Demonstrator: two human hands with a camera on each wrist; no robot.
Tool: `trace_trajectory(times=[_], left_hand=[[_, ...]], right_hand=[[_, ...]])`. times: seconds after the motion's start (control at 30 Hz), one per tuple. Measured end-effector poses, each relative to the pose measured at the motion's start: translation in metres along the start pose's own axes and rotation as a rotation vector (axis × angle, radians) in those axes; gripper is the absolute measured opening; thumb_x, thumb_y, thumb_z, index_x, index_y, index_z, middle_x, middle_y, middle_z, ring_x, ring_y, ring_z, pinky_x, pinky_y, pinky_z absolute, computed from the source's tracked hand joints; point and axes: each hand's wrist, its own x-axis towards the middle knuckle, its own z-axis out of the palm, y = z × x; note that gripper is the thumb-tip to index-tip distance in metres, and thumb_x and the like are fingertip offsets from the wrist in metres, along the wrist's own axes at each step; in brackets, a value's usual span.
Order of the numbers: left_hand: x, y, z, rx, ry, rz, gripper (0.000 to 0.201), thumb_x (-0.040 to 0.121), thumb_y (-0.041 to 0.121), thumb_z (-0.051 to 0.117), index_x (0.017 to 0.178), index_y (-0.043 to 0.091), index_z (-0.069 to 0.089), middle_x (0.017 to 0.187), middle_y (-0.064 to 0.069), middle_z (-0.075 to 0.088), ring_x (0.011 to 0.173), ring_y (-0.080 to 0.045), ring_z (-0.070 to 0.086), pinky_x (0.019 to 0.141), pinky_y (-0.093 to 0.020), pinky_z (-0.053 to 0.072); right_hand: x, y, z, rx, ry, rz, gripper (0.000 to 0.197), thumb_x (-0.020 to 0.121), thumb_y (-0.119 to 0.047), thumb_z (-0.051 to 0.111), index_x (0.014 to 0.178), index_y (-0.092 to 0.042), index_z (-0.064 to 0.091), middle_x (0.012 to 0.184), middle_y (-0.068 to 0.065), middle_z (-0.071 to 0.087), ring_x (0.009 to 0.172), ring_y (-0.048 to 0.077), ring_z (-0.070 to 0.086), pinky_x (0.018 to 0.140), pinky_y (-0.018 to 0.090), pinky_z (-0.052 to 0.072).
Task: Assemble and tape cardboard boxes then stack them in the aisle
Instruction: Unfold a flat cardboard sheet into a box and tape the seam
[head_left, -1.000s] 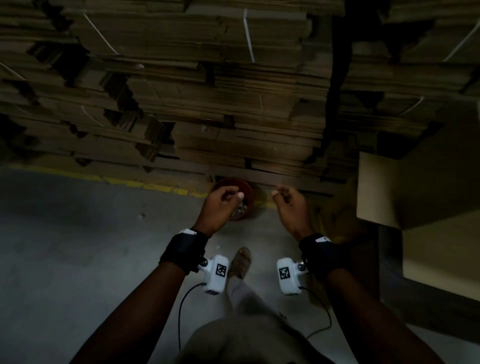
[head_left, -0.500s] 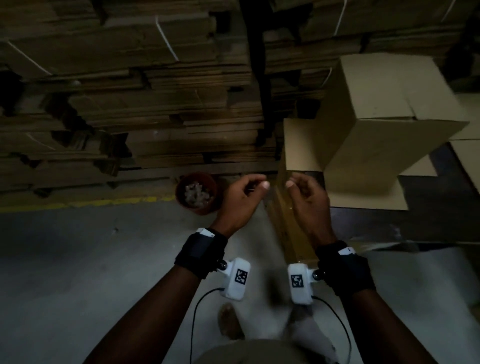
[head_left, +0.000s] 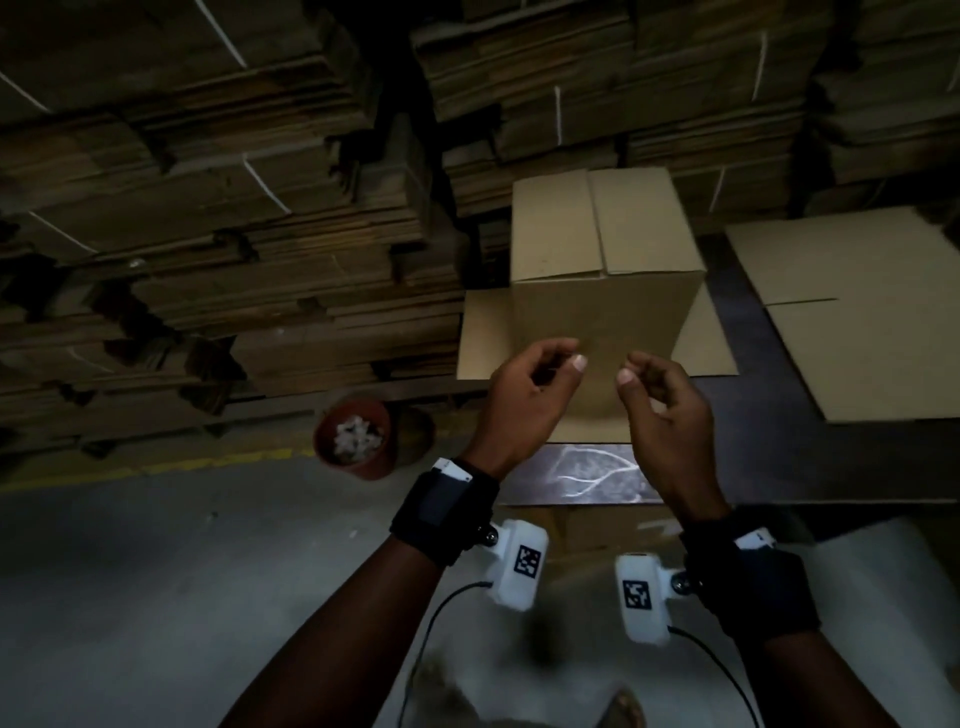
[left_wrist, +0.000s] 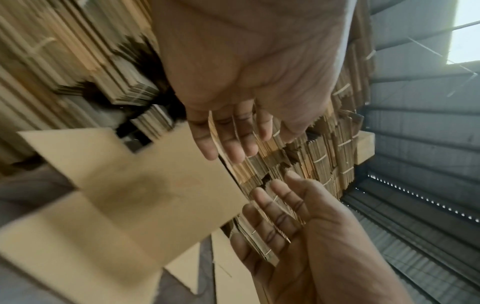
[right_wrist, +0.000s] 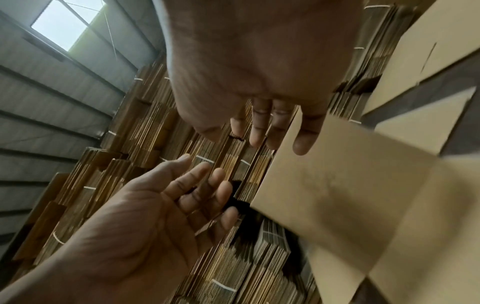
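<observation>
A brown cardboard box (head_left: 602, 260) stands upright on a dark table (head_left: 779, 467), its top flaps closed and its bottom flaps spread flat around it. My left hand (head_left: 530, 384) and right hand (head_left: 660, 395) hover side by side just in front of its near face, fingers loosely curled, holding nothing and touching nothing. The left wrist view shows my left hand (left_wrist: 233, 133) with relaxed fingers near the box (left_wrist: 145, 185). In the right wrist view my right hand (right_wrist: 267, 127) is likewise empty beside the box (right_wrist: 350, 185). No tape is visible.
A flattened cardboard sheet (head_left: 857, 312) lies on the table to the right. Tall strapped stacks of flat cardboard (head_left: 234, 208) fill the background. A terracotta pot (head_left: 356, 441) with white bits stands on the floor at the left, beside a yellow floor line (head_left: 208, 462).
The view has swung right, bringing the box to the centre. Both hands rose from near the pot to the box's near face, and their pinched fingers have loosened.
</observation>
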Motion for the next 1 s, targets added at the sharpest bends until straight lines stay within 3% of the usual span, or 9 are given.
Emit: trace_trajectory(times=[0.2, 0.37, 0.43, 0.53, 0.63, 0.73, 0.83, 0.9, 1.0], left_hand=[[0.025, 0.015, 0.05, 0.035, 0.038, 0.049, 0.016, 0.096, 0.023, 0.066, 0.111, 0.03, 0.066, 0.107, 0.002, 0.073, 0.1, -0.017, 0.07, 0.091, -0.048, 0.058], [0.058, 0.016, 0.061, 0.105, 0.047, 0.096, 0.019, 0.098, 0.024, 0.065, 0.117, 0.025, 0.065, 0.108, 0.005, 0.072, 0.101, -0.013, 0.069, 0.091, -0.046, 0.058], [0.074, 0.014, 0.061, 0.149, 0.04, 0.127, 0.022, 0.099, 0.024, 0.064, 0.12, 0.022, 0.064, 0.109, 0.005, 0.071, 0.101, -0.011, 0.068, 0.09, -0.043, 0.058], [0.106, 0.006, 0.052, 0.251, 0.044, 0.194, 0.03, 0.098, 0.03, 0.064, 0.125, 0.018, 0.063, 0.114, 0.006, 0.068, 0.103, -0.006, 0.066, 0.088, -0.042, 0.058], [0.142, -0.012, 0.035, 0.423, 0.065, 0.239, 0.044, 0.092, 0.043, 0.068, 0.128, 0.018, 0.062, 0.125, 0.008, 0.06, 0.111, -0.008, 0.061, 0.093, -0.042, 0.056], [0.176, -0.034, 0.013, 0.591, 0.034, 0.171, 0.073, 0.078, 0.07, 0.064, 0.135, 0.025, 0.055, 0.144, 0.003, 0.046, 0.134, -0.022, 0.047, 0.105, -0.051, 0.048], [0.198, -0.047, -0.001, 0.763, -0.024, -0.004, 0.099, 0.066, 0.081, 0.062, 0.148, 0.031, 0.042, 0.165, -0.007, 0.023, 0.154, -0.028, 0.011, 0.12, -0.061, 0.021], [0.204, -0.052, -0.004, 0.752, -0.046, -0.084, 0.103, 0.067, 0.078, 0.07, 0.151, 0.029, 0.039, 0.167, -0.008, 0.016, 0.154, -0.03, 0.01, 0.119, -0.062, 0.024], [0.205, -0.062, -0.003, 0.67, -0.029, -0.099, 0.097, 0.071, 0.071, 0.075, 0.15, 0.026, 0.042, 0.167, -0.006, 0.016, 0.151, -0.029, 0.022, 0.115, -0.059, 0.035]], right_hand=[[0.042, 0.003, -0.054, -0.011, -0.007, -0.036, 0.022, 0.098, -0.02, 0.067, 0.12, -0.019, 0.065, 0.103, -0.016, 0.067, 0.093, -0.014, 0.061, 0.079, 0.004, 0.044], [0.081, 0.009, -0.069, -0.034, 0.003, -0.063, 0.025, 0.097, -0.022, 0.068, 0.122, -0.02, 0.065, 0.112, -0.007, 0.069, 0.102, -0.006, 0.062, 0.079, 0.007, 0.046], [0.099, 0.014, -0.071, -0.101, 0.01, -0.082, 0.03, 0.097, -0.028, 0.068, 0.125, -0.022, 0.064, 0.12, -0.005, 0.067, 0.11, 0.0, 0.059, 0.082, 0.014, 0.049], [0.129, 0.02, -0.068, -0.225, -0.009, -0.096, 0.037, 0.094, -0.038, 0.07, 0.128, -0.026, 0.062, 0.129, -0.006, 0.062, 0.121, 0.01, 0.053, 0.095, 0.038, 0.052], [0.161, 0.026, -0.058, -0.375, -0.054, -0.143, 0.049, 0.09, -0.045, 0.072, 0.132, -0.024, 0.059, 0.136, -0.001, 0.057, 0.129, 0.017, 0.046, 0.103, 0.039, 0.044], [0.191, 0.033, -0.044, -0.519, -0.154, -0.147, 0.068, 0.085, -0.055, 0.073, 0.142, -0.025, 0.05, 0.15, 0.0, 0.045, 0.139, 0.021, 0.037, 0.11, 0.039, 0.039], [0.22, 0.039, -0.03, -0.641, -0.282, -0.113, 0.091, 0.079, -0.057, 0.078, 0.153, -0.025, 0.037, 0.165, 0.003, 0.025, 0.151, 0.024, 0.018, 0.115, 0.039, 0.026], [0.235, 0.045, -0.024, -0.726, -0.316, -0.151, 0.099, 0.078, -0.059, 0.079, 0.156, -0.021, 0.032, 0.167, 0.005, 0.021, 0.153, 0.025, 0.015, 0.118, 0.039, 0.021], [0.247, 0.053, -0.024, -0.762, -0.302, -0.208, 0.097, 0.078, -0.058, 0.079, 0.155, -0.017, 0.037, 0.164, 0.006, 0.03, 0.151, 0.025, 0.022, 0.117, 0.033, 0.021]])
